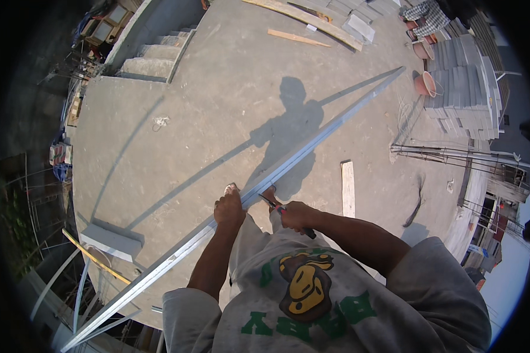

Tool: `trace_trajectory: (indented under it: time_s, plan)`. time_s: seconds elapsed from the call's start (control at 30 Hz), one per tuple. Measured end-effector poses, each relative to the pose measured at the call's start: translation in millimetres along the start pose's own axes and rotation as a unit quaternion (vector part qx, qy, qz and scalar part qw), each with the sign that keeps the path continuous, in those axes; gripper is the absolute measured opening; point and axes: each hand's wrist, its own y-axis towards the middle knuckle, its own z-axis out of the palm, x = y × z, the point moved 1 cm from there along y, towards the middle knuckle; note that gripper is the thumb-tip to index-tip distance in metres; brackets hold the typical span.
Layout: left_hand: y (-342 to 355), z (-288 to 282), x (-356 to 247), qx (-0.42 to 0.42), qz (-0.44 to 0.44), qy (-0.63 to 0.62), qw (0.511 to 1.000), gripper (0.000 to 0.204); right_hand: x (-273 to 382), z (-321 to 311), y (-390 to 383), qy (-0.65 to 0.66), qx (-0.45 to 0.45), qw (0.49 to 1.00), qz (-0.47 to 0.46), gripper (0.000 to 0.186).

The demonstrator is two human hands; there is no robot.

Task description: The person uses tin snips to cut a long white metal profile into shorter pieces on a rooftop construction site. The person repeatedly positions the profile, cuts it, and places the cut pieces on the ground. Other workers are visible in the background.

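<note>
A long galvanised metal channel (330,128) runs diagonally across my body, from the upper right to the lower left. My left hand (229,209) is closed on it near the middle, just left of my feet. My right hand (296,215) grips a red and black handled cutting tool (277,206), whose metal jaws reach up to the channel's lower edge. Whether the jaws bite into the metal is too small to tell.
Concrete steps (150,62) rise at upper left. Planks (348,188) lie right and at the top. A grey block (109,241) and yellow bar (94,256) lie left. Stacked blocks (459,88), buckets (424,83) and rebar (436,152) line the right; a person (427,20) crouches at upper right.
</note>
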Motion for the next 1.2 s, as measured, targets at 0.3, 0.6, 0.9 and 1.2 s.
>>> trace_trajectory:
  time_s: [0.3, 0.6, 0.9, 1.2]
  plan:
    - [12, -23, 13, 0.094, 0.005, -0.119, 0.988, 0.08, -41, 0, 10, -0.034, 0.006, 0.991, -0.133, 0.025]
    - [18, -19, 4, 0.115, 0.019, -0.173, 0.978, 0.082, -49, 1, -3, 0.121, 0.023, 0.987, -0.106, 0.03]
    - [15, -9, 4, 0.084, 0.029, -0.194, 0.977, 0.08, -33, -6, -10, 0.044, -0.013, 0.995, -0.093, 0.024]
    - [7, -16, 3, 0.083, 0.018, -0.169, 0.982, 0.092, -25, -16, -13, 0.049, 0.044, 0.996, -0.065, 0.023]
